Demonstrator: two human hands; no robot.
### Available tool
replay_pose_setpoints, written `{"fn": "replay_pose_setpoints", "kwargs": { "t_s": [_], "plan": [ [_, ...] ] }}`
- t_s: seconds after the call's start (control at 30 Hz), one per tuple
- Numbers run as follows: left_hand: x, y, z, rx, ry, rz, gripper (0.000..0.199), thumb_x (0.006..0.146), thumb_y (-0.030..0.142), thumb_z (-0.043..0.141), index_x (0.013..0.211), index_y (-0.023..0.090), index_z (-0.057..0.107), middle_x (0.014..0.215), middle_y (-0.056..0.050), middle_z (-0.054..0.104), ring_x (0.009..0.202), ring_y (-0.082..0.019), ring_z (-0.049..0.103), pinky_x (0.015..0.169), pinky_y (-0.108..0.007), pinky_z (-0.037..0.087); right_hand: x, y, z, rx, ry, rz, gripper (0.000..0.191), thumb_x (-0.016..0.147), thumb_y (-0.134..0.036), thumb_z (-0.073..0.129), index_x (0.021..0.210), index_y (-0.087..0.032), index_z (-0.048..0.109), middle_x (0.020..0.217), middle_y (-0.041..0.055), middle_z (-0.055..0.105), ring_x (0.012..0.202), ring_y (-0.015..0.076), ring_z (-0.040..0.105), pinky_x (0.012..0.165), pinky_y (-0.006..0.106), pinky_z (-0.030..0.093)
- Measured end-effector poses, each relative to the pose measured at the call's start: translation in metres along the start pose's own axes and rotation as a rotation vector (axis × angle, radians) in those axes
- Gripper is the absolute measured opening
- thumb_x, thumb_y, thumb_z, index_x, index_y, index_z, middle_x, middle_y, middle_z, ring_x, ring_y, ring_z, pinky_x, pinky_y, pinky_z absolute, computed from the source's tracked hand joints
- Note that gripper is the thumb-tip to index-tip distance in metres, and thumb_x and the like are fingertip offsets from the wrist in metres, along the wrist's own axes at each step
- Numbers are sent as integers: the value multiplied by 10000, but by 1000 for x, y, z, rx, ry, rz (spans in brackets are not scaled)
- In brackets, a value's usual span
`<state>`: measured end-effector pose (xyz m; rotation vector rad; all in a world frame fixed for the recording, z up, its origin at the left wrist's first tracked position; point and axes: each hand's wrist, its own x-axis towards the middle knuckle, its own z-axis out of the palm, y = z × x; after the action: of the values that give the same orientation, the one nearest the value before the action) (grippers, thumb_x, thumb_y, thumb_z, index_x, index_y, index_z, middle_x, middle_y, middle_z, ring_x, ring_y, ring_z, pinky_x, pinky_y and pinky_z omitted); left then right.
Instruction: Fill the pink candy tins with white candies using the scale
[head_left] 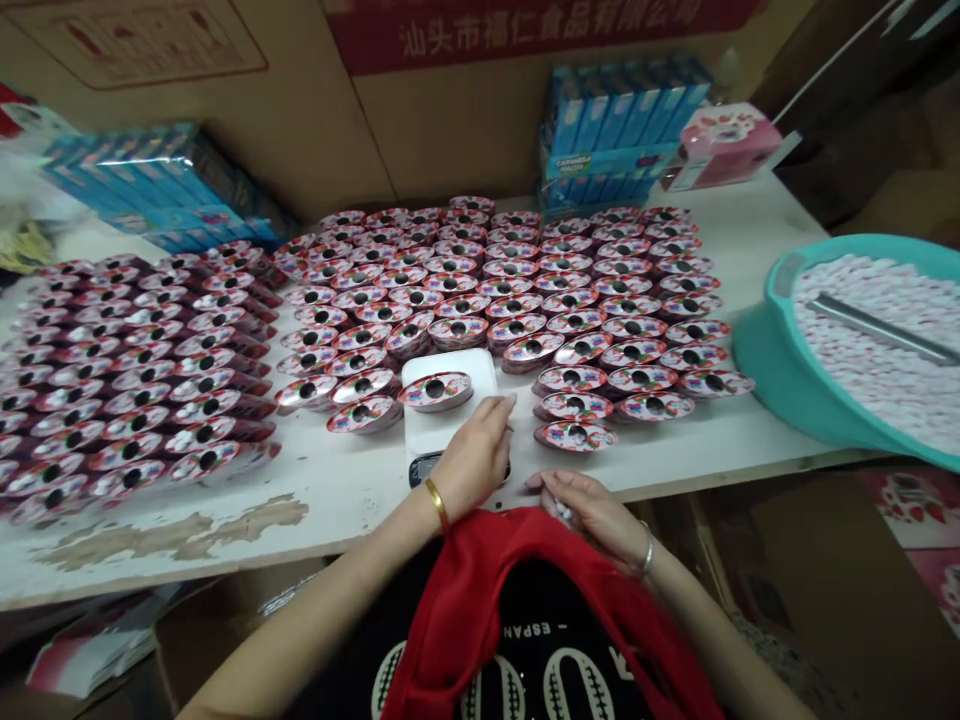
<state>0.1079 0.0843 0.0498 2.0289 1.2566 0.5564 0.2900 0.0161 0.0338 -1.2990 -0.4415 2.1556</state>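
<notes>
My left hand (478,452) is over the front right part of a white scale (450,362), fingers stretched out and nothing visible in them. One small red-and-white oval-topped carton (436,391) with a dark round hole in its top stands on the scale. Part of the scale's dark display (422,468) shows beside my left wrist. At the table's front edge, close to my body, my right hand (589,508) is curled round a few small white pieces (559,508), mostly hidden by the fingers. They look like the wrapped white pieces (885,320) heaped in the teal basin.
Rows of like cartons (510,268) stand behind the scale, with another block of them (135,370) at the left. The teal basin (787,370) at the right has a metal bar (885,328) on its heap. Blue box packs (619,125) and a pink box (727,145) line the back.
</notes>
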Motion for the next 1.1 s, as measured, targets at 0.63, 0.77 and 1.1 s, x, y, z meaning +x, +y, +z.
{"fn": "replay_pose_setpoints", "kwargs": {
  "t_s": [0.63,0.77,1.1],
  "plan": [
    [95,9,16,617,-438,-74,296,910,131,396,1158,198,543,987,-76,603,802,-194,653,633,-278,479,22,1,-19,81,-117,53,427,793,-532,665,882,-118,612,518,-55,472,381,28,296,385,214,86],
    [102,14,23,654,-442,-77,232,917,117,371,1056,168,550,1015,-91,599,828,-203,655,614,-280,468,18,0,-19,80,-104,84,427,796,-531,667,901,-120,614,541,-49,472,410,26,296,409,212,101],
    [16,16,-61,349,202,-4,85,923,215,471,904,185,549,812,-19,593,726,-125,564,664,-244,438,16,0,-16,-27,-54,100,466,770,-571,674,911,-129,628,582,-35,479,447,30,298,425,200,111]
  ]
}}
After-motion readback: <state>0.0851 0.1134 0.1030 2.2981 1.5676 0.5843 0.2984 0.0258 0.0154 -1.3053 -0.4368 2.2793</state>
